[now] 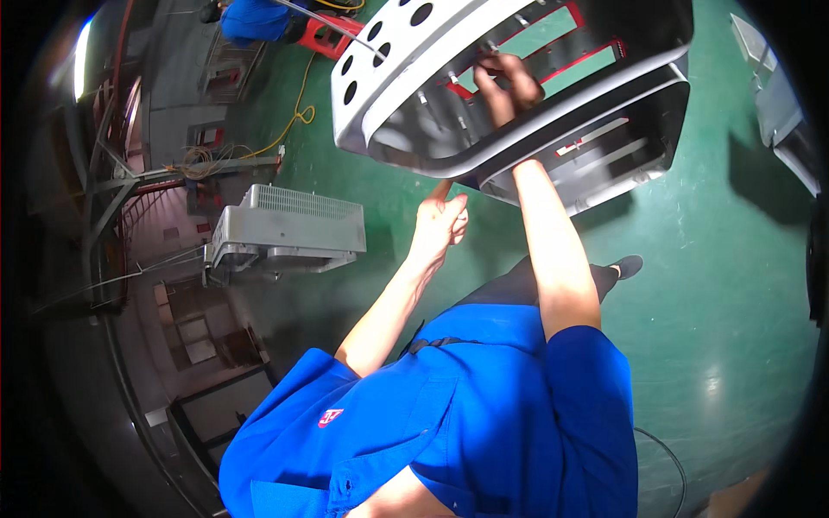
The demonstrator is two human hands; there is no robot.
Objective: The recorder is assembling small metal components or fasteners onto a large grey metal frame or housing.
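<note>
A large white and grey hollow casing (401, 73) stands in front of me, tilted in the view, with round holes along its left panel. Dark inner walls show several small studs and rectangular openings edged in red. My right hand (511, 86) reaches over the casing's near rim into the hollow. Its fingers are drawn together beside a small stud; whatever they pinch is too small to make out. Below the casing's lower left edge is my left hand (442, 222), fingers curled and one finger pointing up toward the edge. What it holds, if anything, is hidden.
Another grey casing (289, 226) with a vented top is at the left, beside thin wires. A yellow hose (302, 114) runs over the green floor (691, 328). Another person in blue (250, 22) is near a red object (328, 39). Grey panels (781, 112) stand at right.
</note>
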